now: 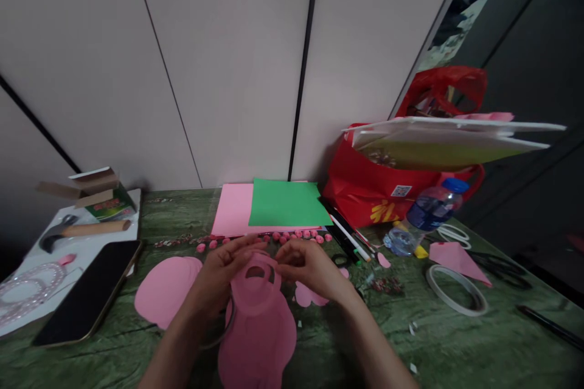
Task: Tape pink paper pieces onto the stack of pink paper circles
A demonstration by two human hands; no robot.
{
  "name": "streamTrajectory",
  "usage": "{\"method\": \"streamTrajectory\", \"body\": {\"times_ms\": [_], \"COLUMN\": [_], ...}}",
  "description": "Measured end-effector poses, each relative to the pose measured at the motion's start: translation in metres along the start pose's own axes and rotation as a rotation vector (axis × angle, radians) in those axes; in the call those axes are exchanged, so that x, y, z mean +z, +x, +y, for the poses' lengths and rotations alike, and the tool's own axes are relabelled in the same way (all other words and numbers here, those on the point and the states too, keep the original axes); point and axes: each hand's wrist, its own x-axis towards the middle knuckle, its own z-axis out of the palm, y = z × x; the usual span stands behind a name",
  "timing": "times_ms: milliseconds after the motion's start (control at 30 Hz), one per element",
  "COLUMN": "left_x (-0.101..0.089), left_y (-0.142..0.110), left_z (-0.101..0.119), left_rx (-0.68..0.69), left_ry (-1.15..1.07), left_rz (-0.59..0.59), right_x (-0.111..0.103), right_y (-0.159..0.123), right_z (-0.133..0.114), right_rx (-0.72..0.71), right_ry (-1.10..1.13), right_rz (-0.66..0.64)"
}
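Observation:
My left hand [227, 268] is closed on the upper left edge of a pink paper cutout [258, 346] with a rounded, lobed lower part. My right hand [311, 266] pinches the upper right edge, thumb and fingers together. Between the hands, a curved pink strip forms a ring-like opening at the top of the cutout. A stack of rounded pink paper pieces [166, 289] lies left of my left hand. Heart-shaped pink pieces [305, 295] lie under and beside my right hand. A roll of tape, partly hidden, is by my left wrist.
Behind my hands are small pink balls [298, 234] and green paper [289, 203]. Leftward are a phone [89, 295], hammer [91, 228] and open box [107, 200]. Rightward are pens [349, 234], a water bottle [431, 216], tape [456, 289], scissors [502, 268] and a red bag [351, 176].

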Motion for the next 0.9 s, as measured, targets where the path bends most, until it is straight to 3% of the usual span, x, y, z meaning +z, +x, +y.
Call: {"method": "streamTrajectory", "body": {"times_ms": [433, 600, 900], "left_x": [0.0, 0.007, 0.017], "left_y": [-0.001, -0.003, -0.01], "left_z": [-0.001, -0.001, 0.001], "left_rx": [0.147, 0.054, 0.063], "left_ry": [0.291, 0.159, 0.148], "left_rz": [0.097, 0.123, 0.057], "right_x": [-0.001, -0.002, 0.013], "right_y": [0.0, 0.001, 0.001], "right_z": [0.003, 0.0, -0.007], "right_rx": [0.053, -0.103, -0.158], "right_ry": [0.018, -0.114, 0.021], "right_rz": [-0.024, 0.096, 0.187]}}
